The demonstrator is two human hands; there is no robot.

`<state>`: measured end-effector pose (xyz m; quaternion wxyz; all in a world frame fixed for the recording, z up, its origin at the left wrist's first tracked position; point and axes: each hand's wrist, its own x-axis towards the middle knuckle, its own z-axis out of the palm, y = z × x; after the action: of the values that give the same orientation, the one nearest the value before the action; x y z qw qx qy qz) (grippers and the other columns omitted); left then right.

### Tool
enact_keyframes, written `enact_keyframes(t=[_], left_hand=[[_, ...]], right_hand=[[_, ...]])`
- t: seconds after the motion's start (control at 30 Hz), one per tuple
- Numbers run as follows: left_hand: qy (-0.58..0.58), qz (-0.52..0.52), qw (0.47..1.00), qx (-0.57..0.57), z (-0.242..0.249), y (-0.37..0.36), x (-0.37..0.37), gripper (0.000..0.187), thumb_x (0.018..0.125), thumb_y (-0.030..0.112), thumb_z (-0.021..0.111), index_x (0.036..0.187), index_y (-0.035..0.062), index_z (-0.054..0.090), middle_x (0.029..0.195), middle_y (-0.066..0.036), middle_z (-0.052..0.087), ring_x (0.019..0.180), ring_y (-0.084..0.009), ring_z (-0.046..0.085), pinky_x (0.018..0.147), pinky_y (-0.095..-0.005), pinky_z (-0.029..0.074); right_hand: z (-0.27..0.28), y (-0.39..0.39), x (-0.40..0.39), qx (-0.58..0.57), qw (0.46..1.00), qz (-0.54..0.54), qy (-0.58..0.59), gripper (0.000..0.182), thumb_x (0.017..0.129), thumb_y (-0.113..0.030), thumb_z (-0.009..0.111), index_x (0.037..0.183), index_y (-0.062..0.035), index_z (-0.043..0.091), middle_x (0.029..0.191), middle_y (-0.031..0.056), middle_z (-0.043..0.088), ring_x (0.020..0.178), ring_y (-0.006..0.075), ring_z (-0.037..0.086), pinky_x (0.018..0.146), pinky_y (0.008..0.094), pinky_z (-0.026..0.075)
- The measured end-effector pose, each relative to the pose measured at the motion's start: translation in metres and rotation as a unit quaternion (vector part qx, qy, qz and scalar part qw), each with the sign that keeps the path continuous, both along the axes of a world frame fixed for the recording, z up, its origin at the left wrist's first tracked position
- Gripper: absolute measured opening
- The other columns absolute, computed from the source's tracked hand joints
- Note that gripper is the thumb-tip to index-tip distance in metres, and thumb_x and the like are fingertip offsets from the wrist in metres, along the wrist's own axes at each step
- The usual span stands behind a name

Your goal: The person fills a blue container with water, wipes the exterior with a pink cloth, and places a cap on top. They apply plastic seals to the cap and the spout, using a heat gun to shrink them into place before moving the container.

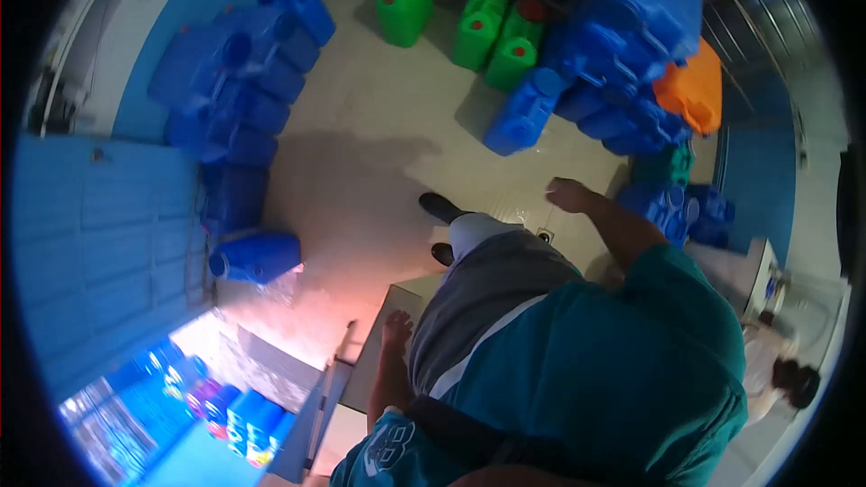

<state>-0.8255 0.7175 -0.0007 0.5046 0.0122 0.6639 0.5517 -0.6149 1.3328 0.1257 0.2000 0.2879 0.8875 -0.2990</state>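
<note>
My left hand (397, 329) hangs over the edge of a pale cabinet top (365, 377), its fingers loosely apart and holding nothing visible. Out to the other side, my right hand (568, 194) is held above the floor with its fingers curled in and nothing showing in it. The thing nearest it is a blue jerrycan (523, 114) standing on the floor. My feet, in dark boots (442, 207), are set on the pale floor (343, 171).
Blue jerrycans (244, 63) are stacked along the left wall, with one blue can (257, 257) near the doorway. Several green jerrycans (406, 4) with red caps stand ahead. Beside the blue stack (631, 18) sits an orange can (695, 86). Another person (771, 370) is at the right.
</note>
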Motion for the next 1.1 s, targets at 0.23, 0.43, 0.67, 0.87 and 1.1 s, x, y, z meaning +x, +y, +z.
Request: enact_keyframes(t=[0.23,0.43,0.67,0.87,1.1], left_hand=[[-0.036,-0.042,0.966,-0.253,0.061,0.047,-0.103,0.046,0.087,0.018,0.069,0.13,0.0087,0.054,0.082,-0.007,0.063,0.069,-0.0148,0.061,0.054,-0.0271,0.046],[0.129,-0.336,0.883,-0.3,0.105,0.176,-0.217,0.044,0.088,0.021,0.069,0.128,0.0072,0.055,0.091,-0.005,0.064,0.074,-0.0148,0.061,0.059,-0.0292,0.047],[0.254,-0.354,0.876,-0.207,0.157,0.41,-0.316,0.035,0.095,0.015,0.065,0.126,0.0024,0.055,0.107,-0.008,0.066,0.097,-0.0156,0.062,0.088,-0.0291,0.049],[0.272,-0.368,0.885,-0.083,0.219,0.534,-0.351,0.034,0.098,0.017,0.063,0.127,0.0014,0.054,0.11,-0.008,0.066,0.105,-0.0171,0.062,0.094,-0.03,0.048],[0.272,-0.445,0.818,-0.243,0.201,0.509,-0.422,0.04,0.096,0.021,0.066,0.128,-0.0009,0.054,0.12,-0.016,0.066,0.112,-0.0251,0.063,0.097,-0.0345,0.049]], right_hand=[[-0.036,-0.029,0.235,0.115,0.962,0.056,-0.24,0.034,0.091,-0.028,0.053,0.1,-0.0001,0.069,0.106,0.0229,0.067,0.103,0.0386,0.065,0.09,0.0473,0.054],[-0.11,-0.123,0.246,-0.054,0.964,-0.175,-0.193,0.044,0.089,-0.035,0.051,0.093,0.0025,0.073,0.104,0.0254,0.069,0.101,0.0401,0.066,0.089,0.0493,0.052],[-0.136,-0.083,0.089,-0.17,0.941,-0.257,-0.136,0.049,0.093,-0.042,0.053,0.083,0.0021,0.072,0.099,0.0272,0.068,0.093,0.0422,0.066,0.086,0.0507,0.051],[-0.131,0.089,-0.039,-0.094,0.907,-0.408,0.052,0.038,0.091,-0.041,0.059,0.105,-0.0058,0.064,0.106,0.0222,0.067,0.105,0.0405,0.063,0.09,0.0466,0.051],[-0.124,0.224,-0.132,-0.117,0.867,-0.484,0.037,0.044,0.09,-0.039,0.058,0.11,0.0002,0.066,0.115,0.0273,0.065,0.107,0.0417,0.064,0.093,0.0509,0.052]])
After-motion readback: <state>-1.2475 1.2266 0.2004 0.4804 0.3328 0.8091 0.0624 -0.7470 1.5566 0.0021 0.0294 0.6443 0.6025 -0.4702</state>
